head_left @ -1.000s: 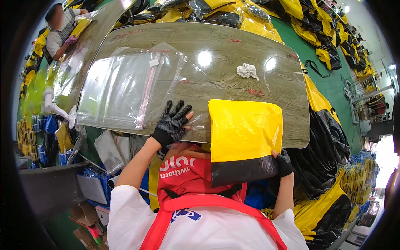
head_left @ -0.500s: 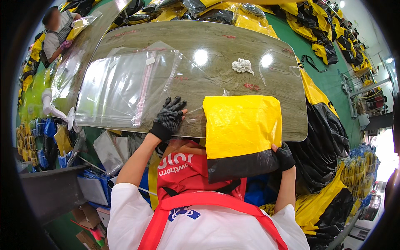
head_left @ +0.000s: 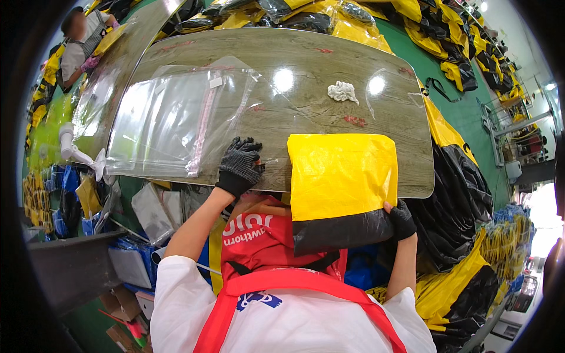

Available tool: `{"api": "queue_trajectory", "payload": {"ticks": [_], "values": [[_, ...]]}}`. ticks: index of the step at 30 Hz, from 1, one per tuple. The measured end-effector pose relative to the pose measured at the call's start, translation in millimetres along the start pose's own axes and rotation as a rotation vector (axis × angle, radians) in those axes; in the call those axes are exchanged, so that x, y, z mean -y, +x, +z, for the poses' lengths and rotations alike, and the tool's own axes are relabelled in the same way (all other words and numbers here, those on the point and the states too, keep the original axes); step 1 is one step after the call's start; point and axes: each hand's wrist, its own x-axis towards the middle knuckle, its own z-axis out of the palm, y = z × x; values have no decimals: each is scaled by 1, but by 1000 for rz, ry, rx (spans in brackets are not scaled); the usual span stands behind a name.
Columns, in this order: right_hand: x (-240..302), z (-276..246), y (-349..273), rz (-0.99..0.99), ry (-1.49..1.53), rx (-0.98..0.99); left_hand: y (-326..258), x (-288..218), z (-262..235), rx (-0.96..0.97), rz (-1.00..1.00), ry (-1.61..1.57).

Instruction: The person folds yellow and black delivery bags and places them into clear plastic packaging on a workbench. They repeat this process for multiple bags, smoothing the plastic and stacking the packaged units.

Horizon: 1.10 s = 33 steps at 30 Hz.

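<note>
1 yellow-black bundle [head_left: 344,173] across table edge [head_left: 415,197]

Bright | twin glare spots on tabletop [head_left: 312,82] | rim dark, bowed | far right seems overexposed, hazy

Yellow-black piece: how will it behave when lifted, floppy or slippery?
Yellow-black piece is probably floppy: creased sheeting. Maybe slippery: its surface shines. Its black end overhangs the table, so might sag if the right hand lets go.
</note>
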Motion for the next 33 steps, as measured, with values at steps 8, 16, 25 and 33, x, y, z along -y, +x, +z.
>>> {"api": "queue_trajectory", "payload": {"ticks": [8,16,25,33], "values": [[22,12,-8,19,-69,79,-1,-5,9,23,-250,-108],[-19,105,-21,88,-247,357,-14,1,-27,-3,-67,-596],[47,145,175,70,-180,677,-1,-48,-82,109,200,-259],[55,105,98,-228,-372,369,0,-53,-60,79,213,-174]]}}
